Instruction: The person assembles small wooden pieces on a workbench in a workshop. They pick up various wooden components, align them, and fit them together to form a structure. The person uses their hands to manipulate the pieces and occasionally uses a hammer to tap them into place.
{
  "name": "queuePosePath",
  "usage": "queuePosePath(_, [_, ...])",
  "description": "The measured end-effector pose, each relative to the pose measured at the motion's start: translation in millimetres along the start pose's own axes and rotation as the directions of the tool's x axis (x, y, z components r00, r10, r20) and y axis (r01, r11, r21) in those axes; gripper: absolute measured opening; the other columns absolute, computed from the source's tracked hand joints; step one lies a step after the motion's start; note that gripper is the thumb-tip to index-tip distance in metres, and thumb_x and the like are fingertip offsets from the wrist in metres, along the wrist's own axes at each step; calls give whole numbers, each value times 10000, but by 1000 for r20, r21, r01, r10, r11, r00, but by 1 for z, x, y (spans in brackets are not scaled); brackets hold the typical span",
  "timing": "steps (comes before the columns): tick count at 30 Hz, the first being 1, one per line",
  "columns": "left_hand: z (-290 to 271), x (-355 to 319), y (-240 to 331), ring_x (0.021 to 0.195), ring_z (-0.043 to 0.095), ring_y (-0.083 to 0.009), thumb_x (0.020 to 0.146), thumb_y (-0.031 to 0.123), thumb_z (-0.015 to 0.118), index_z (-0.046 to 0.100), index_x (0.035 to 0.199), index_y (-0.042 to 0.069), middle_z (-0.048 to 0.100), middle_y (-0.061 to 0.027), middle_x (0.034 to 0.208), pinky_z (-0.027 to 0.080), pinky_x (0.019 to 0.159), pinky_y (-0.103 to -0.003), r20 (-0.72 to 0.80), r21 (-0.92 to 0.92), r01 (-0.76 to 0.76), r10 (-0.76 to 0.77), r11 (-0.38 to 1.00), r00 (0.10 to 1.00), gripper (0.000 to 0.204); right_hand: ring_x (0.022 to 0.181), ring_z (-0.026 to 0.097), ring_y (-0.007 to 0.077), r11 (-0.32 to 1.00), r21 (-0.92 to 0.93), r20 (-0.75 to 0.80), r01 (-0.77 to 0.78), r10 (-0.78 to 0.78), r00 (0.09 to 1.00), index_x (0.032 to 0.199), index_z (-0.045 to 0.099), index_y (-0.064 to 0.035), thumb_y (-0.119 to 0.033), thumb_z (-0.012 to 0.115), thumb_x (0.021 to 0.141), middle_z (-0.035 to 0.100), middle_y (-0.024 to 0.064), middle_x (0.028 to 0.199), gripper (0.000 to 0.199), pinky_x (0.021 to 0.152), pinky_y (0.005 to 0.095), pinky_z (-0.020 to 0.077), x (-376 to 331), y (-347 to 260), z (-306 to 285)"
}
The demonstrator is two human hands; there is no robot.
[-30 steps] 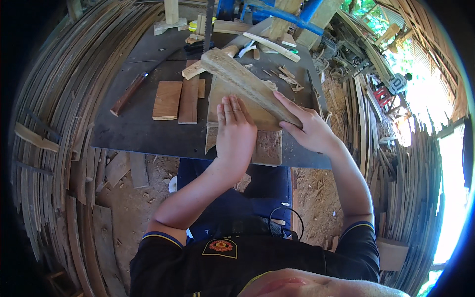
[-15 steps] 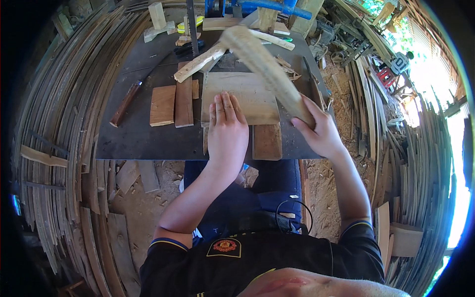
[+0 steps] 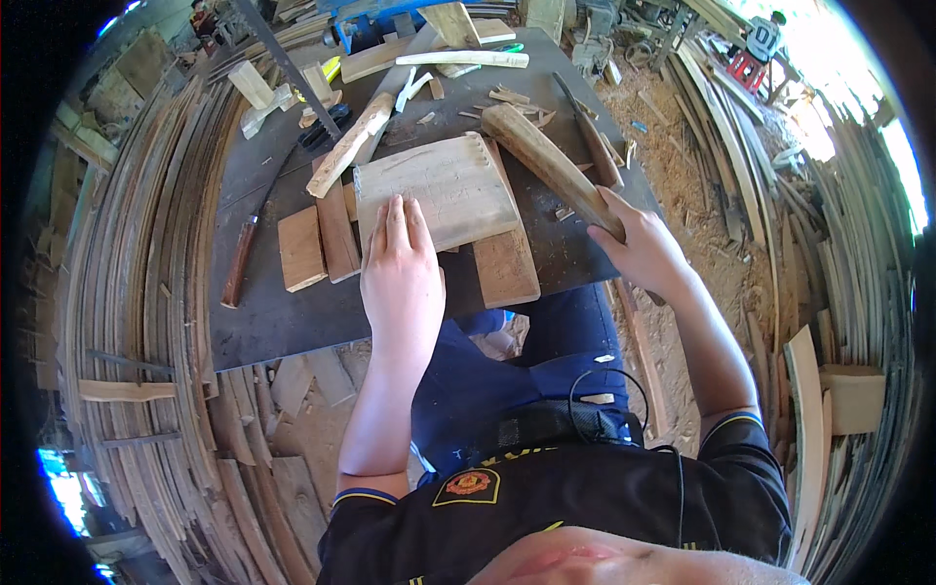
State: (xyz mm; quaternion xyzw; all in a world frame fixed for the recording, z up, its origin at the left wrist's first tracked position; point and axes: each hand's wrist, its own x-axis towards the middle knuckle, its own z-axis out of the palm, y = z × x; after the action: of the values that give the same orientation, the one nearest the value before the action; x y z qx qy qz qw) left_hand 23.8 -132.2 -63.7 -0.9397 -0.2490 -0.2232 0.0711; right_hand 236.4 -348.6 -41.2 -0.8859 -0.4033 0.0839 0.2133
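My left hand (image 3: pixel 402 292) lies flat with fingers stretched out on the near left part of a pale wooden board (image 3: pixel 444 180). A brown plank (image 3: pixel 507 268) sticks out from beneath the board's right side. My right hand (image 3: pixel 643 244) is wrapped round the near end of a thick wooden club (image 3: pixel 551 161), whose rounded far end is just right of the board's far corner. Left of the board are a narrow brown plank (image 3: pixel 338 242) and a short reddish block (image 3: pixel 301 249). A rough split stick (image 3: pixel 353 143) slants beyond the board's left corner.
On the dark tabletop (image 3: pixel 283 330), a wooden-handled knife (image 3: pixel 241 258) lies left and a long blade (image 3: pixel 590 136) lies right. An upright saw blade (image 3: pixel 288 68) stands at the back left. Stacked planks (image 3: pixel 146 283) flank the table. A person (image 3: pixel 765 41) is at the far right.
The club has come down from its raised, blurred position to beside the board. My view has shifted and tilted, turning the whole table in the picture. My left hand remains on the board.
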Motion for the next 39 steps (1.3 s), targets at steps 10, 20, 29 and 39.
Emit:
queuePosePath(10, [-30,-7,-6,1401,481,-361,797,53,703,454,1495,15,483,-189,1505,439,1152,-471,88,-265,-33,58,964,994,742,1032,679,374,954,-286,-245,90,-163,956,1491,532,-193,-384,700,949,656,182,1100,599,865,473,579,5,-21,16])
queuePosePath(20, [26,50,-151,1489,399,-265,723,-44,521,457,1539,53,471,-133,1568,308,1224,-397,195,-923,168,43,347,980,824,1355,472,481,926,26,-180,378,-367,913,1589,378,-167,-371,863,776,343,266,1540,968,1121,531,429,-41,-74,80])
queuePosePath(29, [45,65,-159,1562,231,-217,727,-169,497,247,1655,189,195,-83,1709,310,1241,-389,386,-915,327,278,236,880,1026,1280,551,439,920,-31,-189,391,-389,902,1488,517,-213,-353,884,748,345,229,1534,837,1050,527,496,-35,-71,84])
queuePosePath(39, [49,63,-162,1405,506,-238,797,-114,778,278,1619,89,408,-131,1608,431,1200,-395,490,-870,450,254,200,834,984,1162,653,395,917,-12,-235,399,-390,890,1362,660,-192,-395,943,664,485,203,1488,780,979,475,551,-22,-69,83])
